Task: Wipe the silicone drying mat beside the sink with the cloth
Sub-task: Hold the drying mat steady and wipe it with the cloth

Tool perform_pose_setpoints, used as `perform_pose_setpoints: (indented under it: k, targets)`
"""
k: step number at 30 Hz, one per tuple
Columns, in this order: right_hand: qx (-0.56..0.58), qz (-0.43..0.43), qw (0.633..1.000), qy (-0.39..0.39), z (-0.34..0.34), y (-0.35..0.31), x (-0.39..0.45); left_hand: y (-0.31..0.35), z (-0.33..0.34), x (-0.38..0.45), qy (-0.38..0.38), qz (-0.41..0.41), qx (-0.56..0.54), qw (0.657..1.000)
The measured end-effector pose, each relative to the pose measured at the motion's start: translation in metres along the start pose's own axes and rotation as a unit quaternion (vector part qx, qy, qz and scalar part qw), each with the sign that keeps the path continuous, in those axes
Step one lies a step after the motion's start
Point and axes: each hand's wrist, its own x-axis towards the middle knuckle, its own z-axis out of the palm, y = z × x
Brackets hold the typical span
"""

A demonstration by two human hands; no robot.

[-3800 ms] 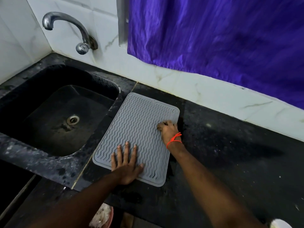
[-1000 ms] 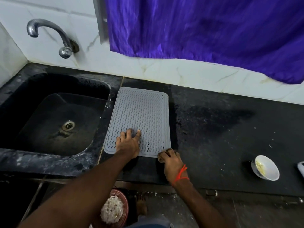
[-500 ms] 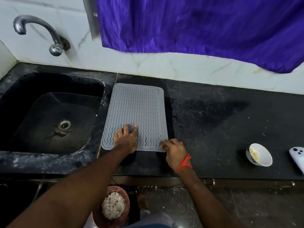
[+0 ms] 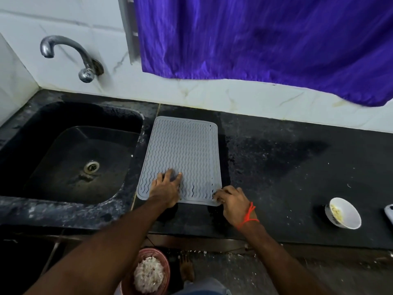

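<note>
The grey wavy-ribbed silicone mat (image 4: 187,150) lies flat on the black counter, just right of the sink (image 4: 136,116). My left hand (image 4: 167,188) presses on the mat's near part with its fingers laid flat. My right hand (image 4: 234,203), with a red thread on the wrist, sits at the mat's near right corner with curled fingers. It grips a small dark cloth (image 4: 214,196) that is mostly hidden under the fingertips.
A metal tap (image 4: 70,52) juts out over the sink. A purple curtain (image 4: 255,39) hangs above the back wall. A white bowl (image 4: 344,212) and a white object (image 4: 390,211) stand at the counter's right end. A red bin (image 4: 148,271) stands on the floor below.
Since 3.8 s ago my right hand has drawn the cloth down the mat's right side to the near right corner. My left hand has stayed on the mat's near part.
</note>
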Motion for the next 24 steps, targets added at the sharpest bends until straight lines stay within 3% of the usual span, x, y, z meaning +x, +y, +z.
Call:
perform_pose_setpoints:
  k: [4,11,16,24]
  targets:
    - [-0.031,-0.009,0.994,-0.105,0.004,0.007,0.005,0.001,-0.005,-0.002,0.005,-0.002,-0.002,1.0]
    - [0.057,-0.109,0.992,-0.031,0.014,-0.031,0.035,-0.017,-0.019,0.001,0.053,0.008,-0.126,0.991]
    - [-0.019,-0.188,0.982,-0.023,0.031,-0.039,0.03,-0.02,-0.015,0.0,0.056,-0.003,-0.078,0.995]
    - [-0.124,-0.146,0.977,-0.096,-0.006,0.027,0.016,-0.018,-0.005,-0.001,0.021,0.009,-0.08,0.997]
